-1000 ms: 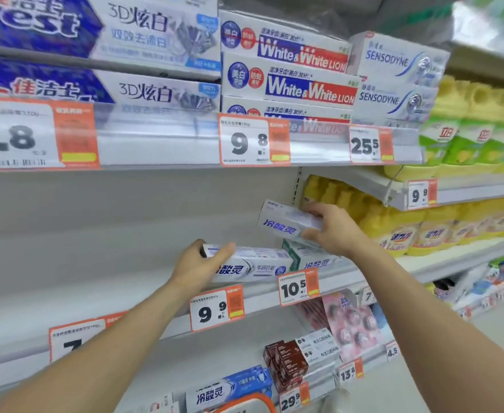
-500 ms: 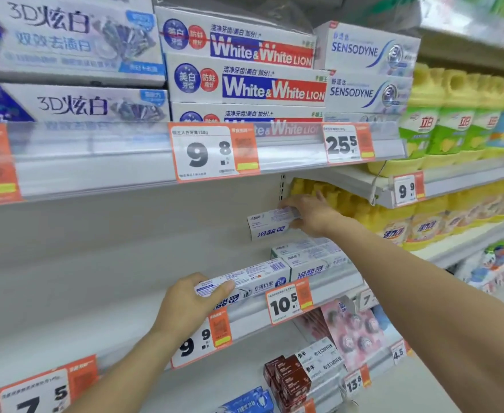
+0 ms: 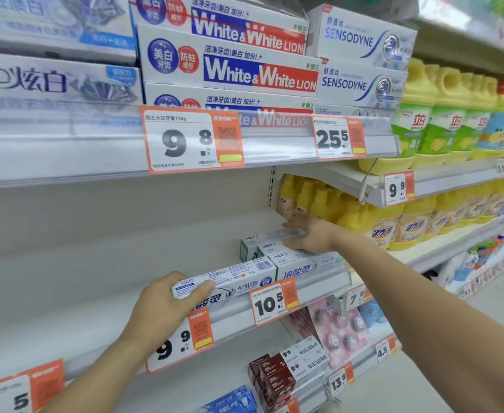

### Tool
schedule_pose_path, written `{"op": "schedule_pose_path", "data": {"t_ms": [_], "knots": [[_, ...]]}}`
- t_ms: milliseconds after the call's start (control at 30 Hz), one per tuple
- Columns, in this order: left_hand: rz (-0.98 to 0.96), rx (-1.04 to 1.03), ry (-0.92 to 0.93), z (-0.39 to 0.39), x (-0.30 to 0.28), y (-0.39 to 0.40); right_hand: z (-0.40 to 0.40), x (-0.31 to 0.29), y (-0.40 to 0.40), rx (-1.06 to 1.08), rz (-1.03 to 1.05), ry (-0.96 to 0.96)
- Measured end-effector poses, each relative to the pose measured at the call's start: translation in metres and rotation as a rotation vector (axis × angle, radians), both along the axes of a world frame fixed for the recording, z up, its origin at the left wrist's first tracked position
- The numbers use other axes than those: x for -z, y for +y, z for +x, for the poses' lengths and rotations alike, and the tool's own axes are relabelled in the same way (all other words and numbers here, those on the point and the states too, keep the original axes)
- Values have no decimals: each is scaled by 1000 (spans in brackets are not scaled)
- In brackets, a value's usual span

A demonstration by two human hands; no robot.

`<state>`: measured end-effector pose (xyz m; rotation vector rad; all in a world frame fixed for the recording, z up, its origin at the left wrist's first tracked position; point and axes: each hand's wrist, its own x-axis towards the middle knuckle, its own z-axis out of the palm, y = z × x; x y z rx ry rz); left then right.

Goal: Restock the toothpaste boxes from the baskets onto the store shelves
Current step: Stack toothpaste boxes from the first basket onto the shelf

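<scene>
Left hand (image 3: 158,311) grips a toothpaste box (image 3: 230,280) at its near end, thumb on top; right hand (image 3: 310,236), fingers straight, presses the top box (image 3: 277,235) of the stack.

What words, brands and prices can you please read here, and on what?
"White & White LION": stacked boxes.
"SENSODYNE": white boxes.
"3D": box far left.
"9.8": tag.
"25.5": tag.
"10.5": tag.
"9.9": tag.
"13.8", "4.5": lower tags.
Small print under the prices: too blurred to read.

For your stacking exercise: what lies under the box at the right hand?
Under the top box at the right hand lie more white toothpaste boxes. The hand covers their right ends; the count is unclear.
</scene>
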<state>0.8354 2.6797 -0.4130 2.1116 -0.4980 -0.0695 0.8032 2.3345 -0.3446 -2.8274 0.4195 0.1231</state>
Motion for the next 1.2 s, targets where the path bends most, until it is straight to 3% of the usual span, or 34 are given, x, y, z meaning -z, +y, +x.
{"op": "schedule_pose_path", "data": {"t_ms": [167, 400, 567, 833, 1200], "knots": [[-1, -15, 2, -2, -1, 0, -17, 43, -1, 114, -122, -104], [0, -5, 18, -7, -6, 1, -14, 57, 31, 121, -168, -314], [15, -3, 14, -7, -7, 2, -17, 59, 51, 45, -137, -273], [21, -1, 19, -4, -5, 2, -15, 63, 47, 82, -160, -381], [27, -5, 16, -2, -2, 3, -15, 60, 46, 115, -207, -322]]}}
